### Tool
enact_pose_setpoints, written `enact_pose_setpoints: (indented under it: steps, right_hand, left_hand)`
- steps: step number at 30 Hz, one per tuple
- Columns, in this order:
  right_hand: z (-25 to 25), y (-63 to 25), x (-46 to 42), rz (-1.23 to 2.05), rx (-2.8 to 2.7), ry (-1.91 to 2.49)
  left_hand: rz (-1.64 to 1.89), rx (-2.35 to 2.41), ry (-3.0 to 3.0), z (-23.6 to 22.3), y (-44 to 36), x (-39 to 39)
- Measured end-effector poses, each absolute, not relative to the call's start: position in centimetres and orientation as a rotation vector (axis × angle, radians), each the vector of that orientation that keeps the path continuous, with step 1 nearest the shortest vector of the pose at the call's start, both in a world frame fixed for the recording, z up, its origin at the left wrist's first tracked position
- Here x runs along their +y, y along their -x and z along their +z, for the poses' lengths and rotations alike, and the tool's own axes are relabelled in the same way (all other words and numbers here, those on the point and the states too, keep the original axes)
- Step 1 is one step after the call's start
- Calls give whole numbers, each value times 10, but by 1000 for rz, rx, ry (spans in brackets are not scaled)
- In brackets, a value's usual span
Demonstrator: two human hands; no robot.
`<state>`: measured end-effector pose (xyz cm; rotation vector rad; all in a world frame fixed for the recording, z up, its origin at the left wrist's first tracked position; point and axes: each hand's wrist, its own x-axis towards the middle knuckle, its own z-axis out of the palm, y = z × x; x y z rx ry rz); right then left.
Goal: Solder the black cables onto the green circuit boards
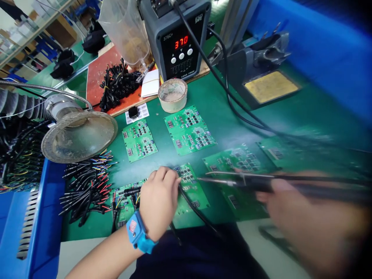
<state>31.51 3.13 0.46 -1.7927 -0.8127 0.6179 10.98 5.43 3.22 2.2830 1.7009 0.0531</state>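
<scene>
My left hand, with a blue wrist strap, is closed over a green circuit board. Its thumb and finger pinch a black cable, which trails down to the front edge; the pinched end is hidden. My right hand, smeared by motion, grips a soldering iron whose tip points left at that board. A thin shiny line runs beside the iron; I cannot tell what it is. Left of my left hand lies another circuit board with black cables on it.
More circuit boards lie around the green mat. A soldering station reading 370, a tape roll and an iron stand are behind. A fume funnel, cable bundle and blue bin occupy the left.
</scene>
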Motion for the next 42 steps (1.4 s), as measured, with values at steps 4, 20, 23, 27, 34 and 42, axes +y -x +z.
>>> enact_pose_setpoints:
  steps: [4,20,23,27,34,42]
  right_hand:
    - [6,-311,38,630,-1014,1769]
    - [-1,-312,42,596,-1362,1543]
    - [0,-312,42,567,-1375,1544]
    - [3,-311,42,559,-1390,1573]
    - [3,-312,41,587,-1287,1621]
    - [6,-309,44,525,-1224,1666]
  left_hand:
    - [-32,1722,-2253,36,-117,58]
    - [80,1803,-2244,27,-121,55]
    - [53,1814,-2258,26,-122,55]
    - [35,1813,-2274,26,-124,57]
    - [84,1784,-2256,26,-122,57]
    - [192,1731,-2181,23,-120,58]
